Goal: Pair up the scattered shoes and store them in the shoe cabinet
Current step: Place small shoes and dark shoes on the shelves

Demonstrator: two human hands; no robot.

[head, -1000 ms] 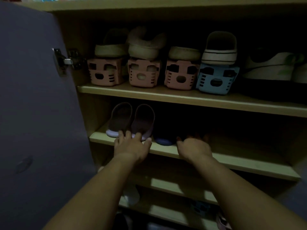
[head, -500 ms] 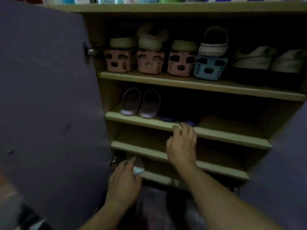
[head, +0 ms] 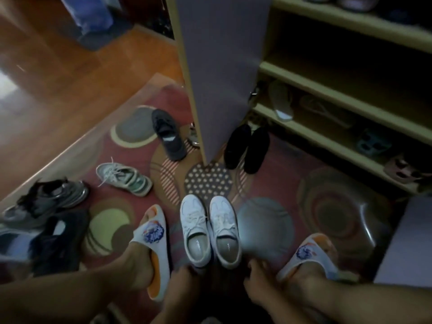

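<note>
Single head-worn view, tipped steeply down from above and close over both hands' fingers point(head: 253, 265) at the bottom edge. Beyond the fingers, a patterned rug point(head: 327, 206) with a white sneaker pair point(head: 210, 228); farther up and right of them, the shoe cabinet point(head: 339, 94).

Your left hand point(head: 181, 280) and right hand point(head: 258, 285) reach down to the heels of the white sneakers point(head: 210, 230), which stand side by side on the patterned rug point(head: 327, 206) between your feet in white slides point(head: 153, 244). Whether the fingers grip the heels is too blurred to tell. A black pair point(head: 246, 148) sits beside the open cabinet door point(head: 222, 66). A dark sneaker point(head: 168, 134), a pale sneaker point(head: 124, 178) and dark shoes point(head: 46, 202) lie scattered to the left. Slippers point(head: 280, 100) rest on a low cabinet shelf point(head: 339, 141).
</note>
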